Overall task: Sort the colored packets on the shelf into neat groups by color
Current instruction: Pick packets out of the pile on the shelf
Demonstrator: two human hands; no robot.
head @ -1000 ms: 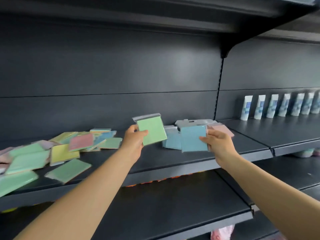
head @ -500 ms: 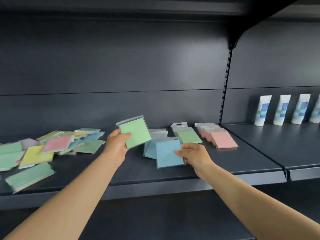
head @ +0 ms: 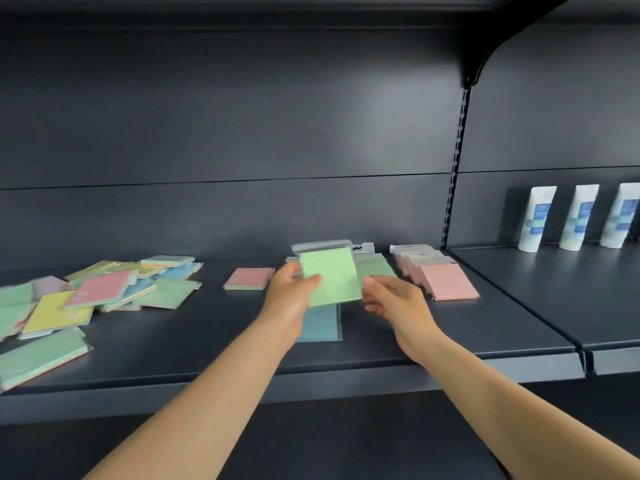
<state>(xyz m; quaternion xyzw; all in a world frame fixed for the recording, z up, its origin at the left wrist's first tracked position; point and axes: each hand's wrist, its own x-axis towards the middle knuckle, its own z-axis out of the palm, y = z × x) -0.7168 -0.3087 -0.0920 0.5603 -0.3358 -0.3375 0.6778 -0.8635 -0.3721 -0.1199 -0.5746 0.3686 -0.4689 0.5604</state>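
Green packet point(head: 330, 277) in left grip point(head: 291, 292).

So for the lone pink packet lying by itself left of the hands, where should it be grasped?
The pink packet lies flat on the shelf, apart from the pile. Likely best: come from the front, slip fingers under its near edge and pinch it with the thumb on top; the flat face gives no other purchase.

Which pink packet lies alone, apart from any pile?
The pink packet lying flat just left of the left hand; the other pink ones sit in the mixed heap or the pink stack.
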